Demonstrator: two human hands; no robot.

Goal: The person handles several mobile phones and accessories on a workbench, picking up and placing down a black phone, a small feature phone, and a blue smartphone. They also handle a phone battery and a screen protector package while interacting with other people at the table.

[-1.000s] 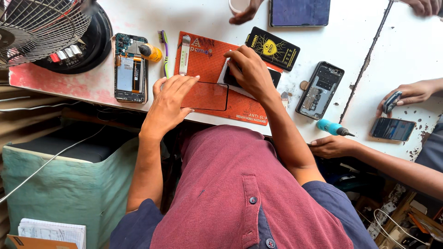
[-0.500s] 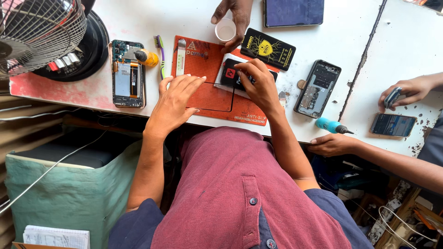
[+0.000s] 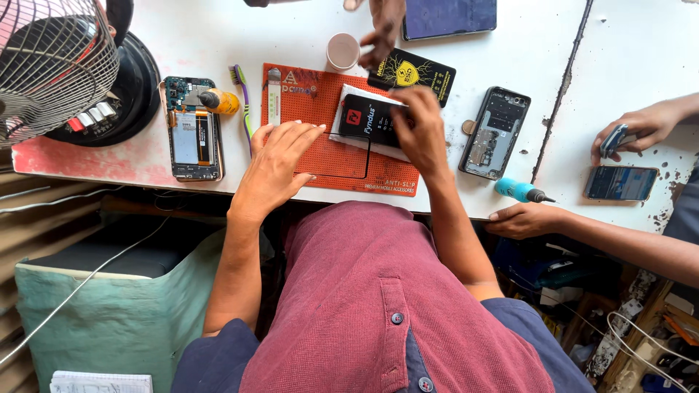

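Note:
My left hand (image 3: 278, 161) lies flat, fingers spread, on the left part of an orange work mat (image 3: 320, 102) at the table's near edge. My right hand (image 3: 424, 129) grips the right end of a black phone battery (image 3: 368, 120), lifted off a white backing on the mat. A black card with a yellow emblem (image 3: 419, 71) lies just beyond it, and another person's hand (image 3: 384, 29) reaches down to that card beside a small round cup (image 3: 342, 51).
An opened phone (image 3: 193, 135) with a yellow-handled tool and a purple toothbrush (image 3: 242, 98) lie left of the mat. A second opened phone (image 3: 493, 131) and a teal screwdriver (image 3: 520, 191) lie right. A fan (image 3: 54, 62) stands far left. A co-worker's hands (image 3: 641, 127) hold a phone at right.
My right hand has lifted the battery and shifted right on the mat. The other person's hand has moved from the cup to the black card. My left hand stays on the mat.

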